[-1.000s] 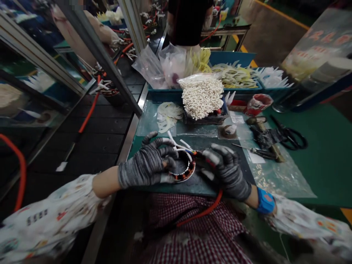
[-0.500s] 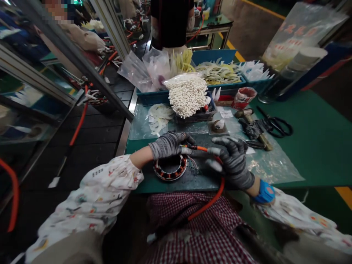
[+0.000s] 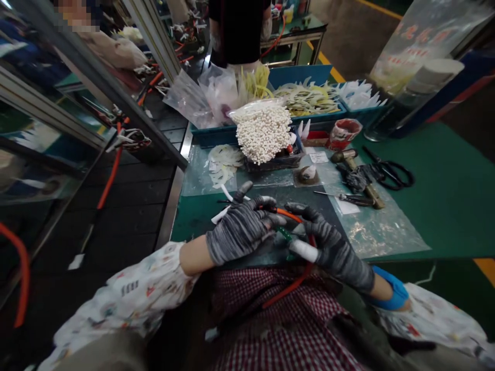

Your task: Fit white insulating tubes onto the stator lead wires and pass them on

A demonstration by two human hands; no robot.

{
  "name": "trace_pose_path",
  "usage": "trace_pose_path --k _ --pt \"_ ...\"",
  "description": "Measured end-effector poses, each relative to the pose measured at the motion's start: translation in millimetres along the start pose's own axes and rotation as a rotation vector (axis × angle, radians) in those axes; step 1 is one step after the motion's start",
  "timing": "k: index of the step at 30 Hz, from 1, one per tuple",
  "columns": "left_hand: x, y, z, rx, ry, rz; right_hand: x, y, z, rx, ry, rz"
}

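Observation:
My left hand, in a striped grey glove, has its fingers closed on the end of an orange cable. Opposite it, my right hand curls around the same cable, which bends down past the palm toward my lap. A white-covered thumb of the right hand points at a short green strand between the hands. Behind the left hand, white tubing pokes out over the bench. The wound ring seen before is hidden beneath my hands.
A screwdriver, a hammer and black scissors lie on the right. Behind stand a bag of white beads, blue bins and a red cup. At left runs a dark conveyor; a person stands beyond.
My left hand has turned palm-down and shifted right, now covering the wound ring. The right hand has come closer to it. The green strand and white tubing have come into sight.

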State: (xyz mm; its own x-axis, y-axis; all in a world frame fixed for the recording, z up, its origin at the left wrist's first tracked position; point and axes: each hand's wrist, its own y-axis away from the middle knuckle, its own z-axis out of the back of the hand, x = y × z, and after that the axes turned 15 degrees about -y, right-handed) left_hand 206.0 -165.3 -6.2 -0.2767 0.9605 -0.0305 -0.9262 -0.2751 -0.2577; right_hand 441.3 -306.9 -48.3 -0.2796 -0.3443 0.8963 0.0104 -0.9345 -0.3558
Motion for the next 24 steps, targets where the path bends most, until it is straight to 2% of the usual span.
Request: trace_pose_path --k 2,3,5,7,9,12,15,18,21,24 --pt "4.0 -4.1 -0.5 0.021 0.119 0.009 3.2 -0.2 1.7 -0.063 0.087 0.114" --pt "8.3 -7.6 0.2 0.04 0.179 -0.001 4.4 0.0 1.2 -0.054 0.125 0.191" --pt "17.4 -15.6 2.3 0.099 0.273 -0.029 6.8 -0.3 -2.3 0.052 0.113 0.278" --pt "22.0 -21.8 3.9 0.147 0.359 -0.034 9.6 -1.9 -8.0 0.155 0.028 0.248" --pt "19.6 -23.2 4.1 0.127 0.396 0.017 12.2 -4.3 -13.1 0.146 -0.036 0.188" --pt "6.3 -13.8 4.5 -0.083 0.246 0.129 14.1 -6.3 -16.0 0.074 -0.032 0.223" --pt "-10.5 3.0 6.8 -0.265 -0.022 0.1 13.3 -4.6 -15.1 -0.025 0.044 0.284" --pt "-26.0 14.3 4.3 -0.279 -0.176 0.025 11.0 -0.4 -15.2 -0.046 0.108 0.302" --pt "-38.8 15.2 -9.0 -0.289 -0.247 0.075 8.9 0.6 -20.6 -0.081 0.032 0.246" --pt "-48.9 12.9 -22.6 -0.326 -0.298 0.119 8.8 -7.3 -34.2 -0.266 -0.142 0.158"
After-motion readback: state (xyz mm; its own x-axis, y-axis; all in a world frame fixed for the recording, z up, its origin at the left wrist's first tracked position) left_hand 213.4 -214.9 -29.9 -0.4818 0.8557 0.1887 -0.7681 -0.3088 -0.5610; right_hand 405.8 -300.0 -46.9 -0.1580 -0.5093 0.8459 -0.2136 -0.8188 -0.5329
